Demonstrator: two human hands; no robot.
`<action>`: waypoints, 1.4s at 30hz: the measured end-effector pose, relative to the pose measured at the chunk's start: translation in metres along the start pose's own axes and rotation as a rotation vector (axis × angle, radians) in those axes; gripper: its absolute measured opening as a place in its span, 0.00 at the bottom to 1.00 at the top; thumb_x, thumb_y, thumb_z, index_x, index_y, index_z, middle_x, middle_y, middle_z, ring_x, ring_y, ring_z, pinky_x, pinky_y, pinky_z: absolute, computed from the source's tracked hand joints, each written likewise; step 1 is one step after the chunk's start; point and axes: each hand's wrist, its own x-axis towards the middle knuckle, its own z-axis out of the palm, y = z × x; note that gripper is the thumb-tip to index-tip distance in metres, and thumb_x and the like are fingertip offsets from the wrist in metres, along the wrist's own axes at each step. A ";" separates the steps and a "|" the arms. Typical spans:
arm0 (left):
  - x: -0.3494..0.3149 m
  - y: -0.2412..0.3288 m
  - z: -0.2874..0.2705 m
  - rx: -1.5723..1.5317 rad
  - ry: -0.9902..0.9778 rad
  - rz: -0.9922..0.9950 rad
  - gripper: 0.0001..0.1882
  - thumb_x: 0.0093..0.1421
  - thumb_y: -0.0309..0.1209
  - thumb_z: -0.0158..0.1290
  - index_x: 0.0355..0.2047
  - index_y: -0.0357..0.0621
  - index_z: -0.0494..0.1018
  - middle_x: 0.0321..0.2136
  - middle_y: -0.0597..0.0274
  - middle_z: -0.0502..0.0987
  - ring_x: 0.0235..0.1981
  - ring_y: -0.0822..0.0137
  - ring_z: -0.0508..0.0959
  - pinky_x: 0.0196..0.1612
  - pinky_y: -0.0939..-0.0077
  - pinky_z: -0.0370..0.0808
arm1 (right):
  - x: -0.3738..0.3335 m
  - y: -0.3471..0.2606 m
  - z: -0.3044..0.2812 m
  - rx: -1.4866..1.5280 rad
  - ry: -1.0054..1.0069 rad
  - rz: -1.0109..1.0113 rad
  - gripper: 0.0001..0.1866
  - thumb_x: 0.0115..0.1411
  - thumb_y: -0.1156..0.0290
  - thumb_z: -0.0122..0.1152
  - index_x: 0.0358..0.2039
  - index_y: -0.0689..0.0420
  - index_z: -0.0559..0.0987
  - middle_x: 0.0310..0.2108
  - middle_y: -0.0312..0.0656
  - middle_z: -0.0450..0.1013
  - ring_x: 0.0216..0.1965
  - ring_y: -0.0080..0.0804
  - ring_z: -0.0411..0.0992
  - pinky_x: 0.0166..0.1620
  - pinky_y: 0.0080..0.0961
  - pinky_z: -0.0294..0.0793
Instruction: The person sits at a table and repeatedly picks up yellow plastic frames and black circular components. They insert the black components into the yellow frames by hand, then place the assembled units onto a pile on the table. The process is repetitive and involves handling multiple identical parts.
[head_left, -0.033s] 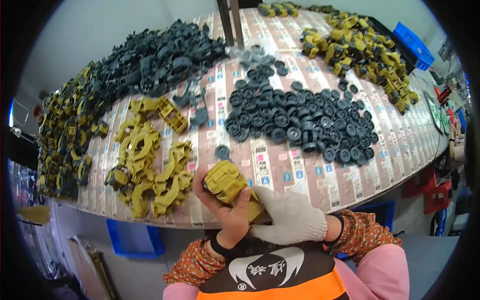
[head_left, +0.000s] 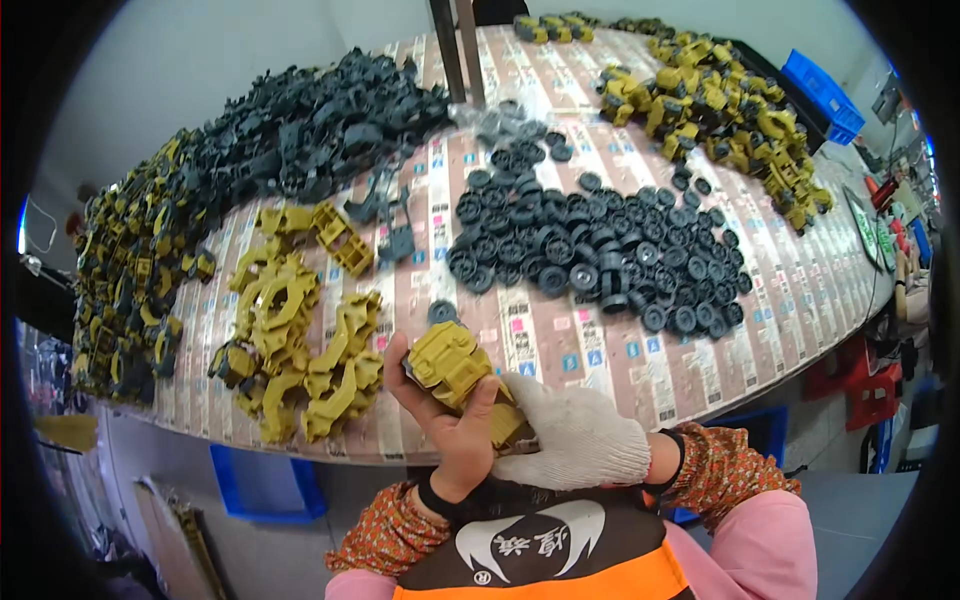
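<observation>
Pinching yellow toy parts (head_left: 448, 362), hands (head_left: 458, 440) (head_left: 585, 437) meet by a striped table (head_left: 800, 265), blue bin (head_left: 229, 482) below.

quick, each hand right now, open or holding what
Left hand: closed, holding a yellow toy vehicle body.
Right hand: gloved, at the lower end of the yellow plastic; whether it grips cannot be told.

One left hand (head_left: 455, 440), one right hand (head_left: 580, 438), one table (head_left: 780, 320)
At least one yellow vehicle body (head_left: 447, 362) is held; one loose wheel (head_left: 441, 312) is set apart from one heap of wheels (head_left: 556, 278), too crowded to be counted. Two upright posts (head_left: 446, 50) and at least three blue bins (head_left: 822, 95) are seen; the pieces in one dark grey heap (head_left: 320, 115) cannot be counted singly.
</observation>
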 end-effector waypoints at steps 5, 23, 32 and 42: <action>0.039 0.013 0.010 -0.327 -0.187 -0.299 0.55 0.69 0.29 0.62 0.80 0.57 0.32 0.66 0.51 0.62 0.64 0.60 0.69 0.68 0.62 0.69 | 0.038 0.044 -0.034 0.120 0.266 0.030 0.37 0.57 0.49 0.73 0.55 0.66 0.74 0.40 0.58 0.81 0.40 0.51 0.84 0.46 0.41 0.82; 0.080 0.069 -0.216 1.263 0.082 0.112 0.19 0.65 0.26 0.58 0.56 0.47 0.76 0.51 0.54 0.75 0.55 0.51 0.73 0.60 0.57 0.69 | 0.069 0.259 -0.361 0.506 0.847 0.032 0.21 0.76 0.60 0.58 0.63 0.59 0.75 0.31 0.26 0.68 0.26 0.12 0.63 0.28 0.12 0.60; 0.143 0.069 -0.198 1.744 -0.030 0.264 0.26 0.64 0.41 0.64 0.60 0.53 0.72 0.49 0.55 0.79 0.56 0.51 0.75 0.60 0.51 0.67 | 0.049 0.115 -0.158 0.156 0.461 0.119 0.23 0.68 0.70 0.61 0.63 0.62 0.76 0.50 0.37 0.76 0.45 0.21 0.73 0.47 0.20 0.75; 0.196 0.055 -0.205 1.239 -0.237 0.097 0.21 0.58 0.41 0.71 0.46 0.42 0.81 0.42 0.55 0.83 0.45 0.59 0.83 0.47 0.60 0.80 | 0.055 0.058 -0.064 -0.242 0.297 -0.298 0.10 0.63 0.75 0.61 0.44 0.60 0.82 0.38 0.49 0.78 0.39 0.50 0.79 0.44 0.41 0.78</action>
